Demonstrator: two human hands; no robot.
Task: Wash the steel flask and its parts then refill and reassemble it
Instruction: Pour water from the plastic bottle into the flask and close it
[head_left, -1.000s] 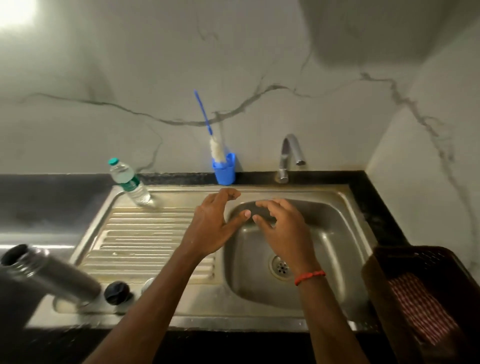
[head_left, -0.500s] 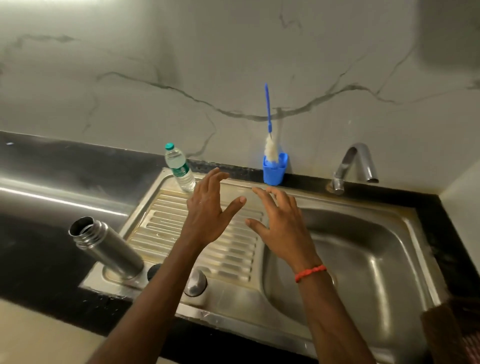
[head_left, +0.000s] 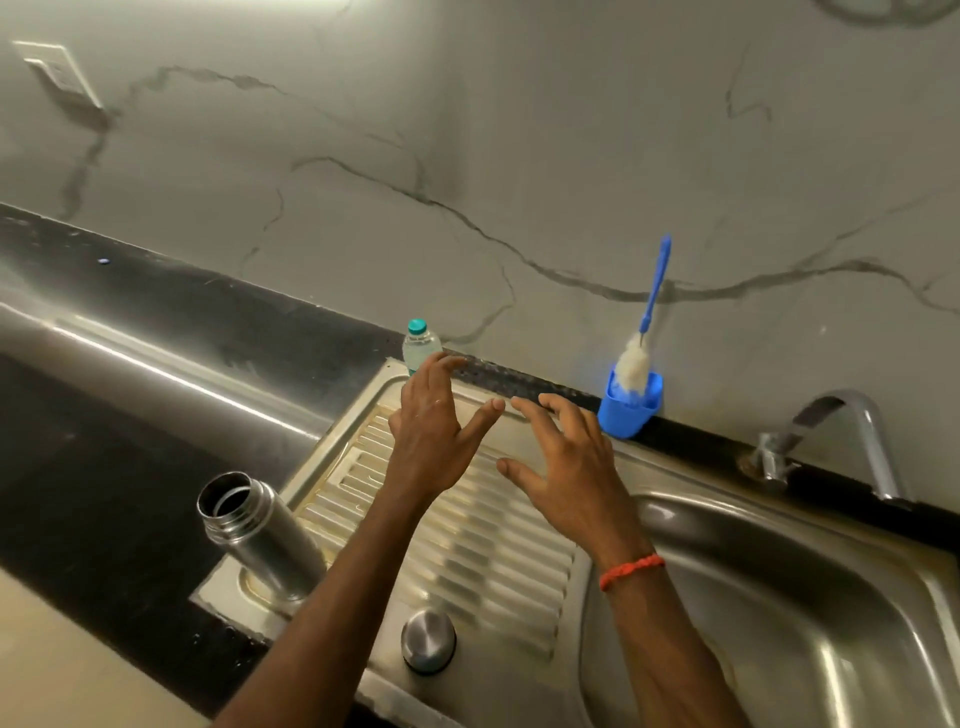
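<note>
Over the ribbed drainboard (head_left: 493, 571) at mid-frame, the left hand (head_left: 431, 441) and right hand (head_left: 571, 478) hover side by side, fingers spread, holding nothing. The uncapped flask (head_left: 260, 530) stands at lower left, its cap (head_left: 428, 642) at bottom centre. The left fingertips overlap the water bottle (head_left: 418, 343) behind; contact is unclear. This looks like a reach between steps: next, grip the bottle, or take the brush (head_left: 641, 338) at right.

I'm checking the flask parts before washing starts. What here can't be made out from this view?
Head view only:
- Steel flask: inside is dark, contents unclear.
- Water bottle: lower part hidden behind the left hand.
- Drainboard between flask and steel cap: covered by the left forearm.
- Sink basin: cut off by right and bottom edges, drain unseen.
</note>
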